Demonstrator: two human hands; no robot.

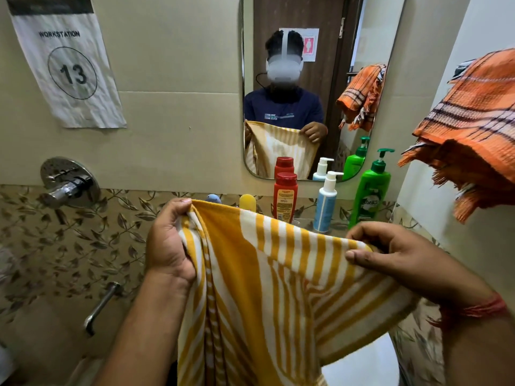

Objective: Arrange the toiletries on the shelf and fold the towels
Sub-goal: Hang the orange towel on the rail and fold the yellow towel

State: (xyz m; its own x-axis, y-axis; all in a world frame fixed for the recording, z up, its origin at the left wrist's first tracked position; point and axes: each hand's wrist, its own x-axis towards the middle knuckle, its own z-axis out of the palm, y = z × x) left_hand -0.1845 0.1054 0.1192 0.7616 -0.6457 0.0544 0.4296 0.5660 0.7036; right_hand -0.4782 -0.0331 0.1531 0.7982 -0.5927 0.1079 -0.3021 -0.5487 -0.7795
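The left hand [167, 243] and right hand [390, 254] are pinching the yellow towel [264, 288] by its top edge; the hanging cloth is possibly risking to brush the red bottle [284, 197] over.

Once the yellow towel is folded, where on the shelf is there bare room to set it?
Little shows. The shelf is crowded: yellow bottle, red bottle, white pump bottle, green pump bottle. Narrow gaps only; the yellow towel hides the shelf's left part.

Held towel [267, 288] before shelf bottles [284, 197]
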